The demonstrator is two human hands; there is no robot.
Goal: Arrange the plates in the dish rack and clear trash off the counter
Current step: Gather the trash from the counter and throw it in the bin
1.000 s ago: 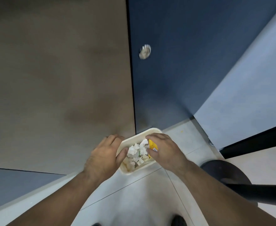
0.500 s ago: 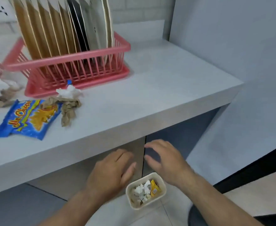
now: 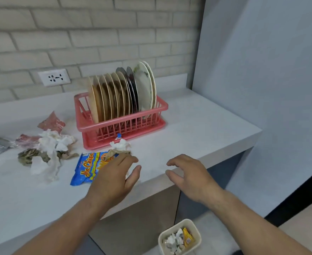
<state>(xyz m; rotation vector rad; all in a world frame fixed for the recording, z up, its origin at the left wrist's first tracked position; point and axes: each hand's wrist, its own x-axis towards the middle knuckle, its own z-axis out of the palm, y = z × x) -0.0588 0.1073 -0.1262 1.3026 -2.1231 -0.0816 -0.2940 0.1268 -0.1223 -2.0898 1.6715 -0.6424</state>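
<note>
1. I am judging the plates (image 3: 122, 92) done, since they are standing upright in the dish rack (image 3: 125, 126). Trash clearing is now in hand.
2. I am keeping both hands empty with fingers loosely apart. The left hand (image 3: 114, 173) is hovering over the chip bag (image 3: 87, 167) in front of the rack, and the right hand (image 3: 190, 175) is beside it.
3. Next I am expecting to pinch the bag and carry it to the bin (image 3: 172, 228), well below the rack. The crumpled tissues (image 3: 50, 144) left of the rack are also waiting.

Tan, dark and white plates (image 3: 121, 94) are standing upright in the pink plastic dish rack (image 3: 125, 128) on the white counter (image 3: 197, 129). The left hand (image 3: 114, 174) is hovering, fingers loose, over a blue-and-yellow chip bag (image 3: 85, 169) beside crumpled white tissues (image 3: 53, 144). The right hand (image 3: 191, 178) is hanging, fingers spread, above the counter's edge. Below, a cream plastic bin (image 3: 177, 224) is holding paper scraps.
</note>
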